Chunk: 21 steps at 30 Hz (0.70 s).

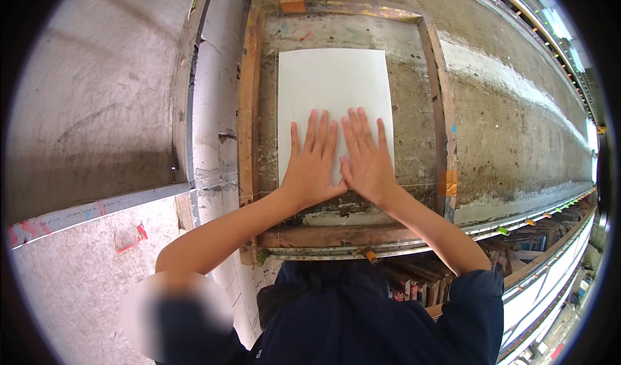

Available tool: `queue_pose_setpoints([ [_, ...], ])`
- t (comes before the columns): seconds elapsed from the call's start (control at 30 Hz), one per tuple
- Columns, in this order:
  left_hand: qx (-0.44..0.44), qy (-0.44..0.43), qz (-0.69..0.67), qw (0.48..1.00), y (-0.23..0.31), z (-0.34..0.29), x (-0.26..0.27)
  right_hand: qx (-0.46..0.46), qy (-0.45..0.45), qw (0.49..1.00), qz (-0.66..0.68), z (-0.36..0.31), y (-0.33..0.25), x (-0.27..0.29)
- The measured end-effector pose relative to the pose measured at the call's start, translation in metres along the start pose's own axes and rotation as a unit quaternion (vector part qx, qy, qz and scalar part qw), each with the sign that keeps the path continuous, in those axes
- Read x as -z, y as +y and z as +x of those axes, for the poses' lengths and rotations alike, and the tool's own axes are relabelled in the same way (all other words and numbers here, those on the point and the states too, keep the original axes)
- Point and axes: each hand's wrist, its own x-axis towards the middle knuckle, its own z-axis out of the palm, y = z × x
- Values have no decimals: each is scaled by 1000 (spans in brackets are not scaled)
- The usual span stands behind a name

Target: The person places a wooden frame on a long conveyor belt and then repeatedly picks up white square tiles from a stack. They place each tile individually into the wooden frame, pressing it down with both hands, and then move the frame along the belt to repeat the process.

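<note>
The near edge of the white sheet (333,87) is covered by both hands, left hand (312,171) and right hand (369,165). A blurred patch (176,313) masks the lower left. Items on the shelf (517,239) beneath the tabletop (511,119) are too small to identify.

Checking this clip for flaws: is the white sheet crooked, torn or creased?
Nothing stands out. The white sheet lies flat and square inside the wooden frame, with both hands, left hand and right hand, pressed flat on its near end.
</note>
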Motion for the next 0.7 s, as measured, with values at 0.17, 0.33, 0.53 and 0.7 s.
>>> queue_pose_setpoints([
  [0.17, -51, -41, 15, 998, -1, -10, 12, 26, -35, 999, 27, -7, -17, 3],
  [0.33, -48, -59, 1, 997, 1, -10, 13, 26, -47, 999, 8, -6, -15, 4],
  [0.53, 49, 8, -47, 998, -33, 24, 5, -57, 57, 995, 52, 37, 20, 1],
  [0.7, 106, 115, 16, 988, -90, 96, -5, -69, 71, 995, -3, 87, 82, -23],
])
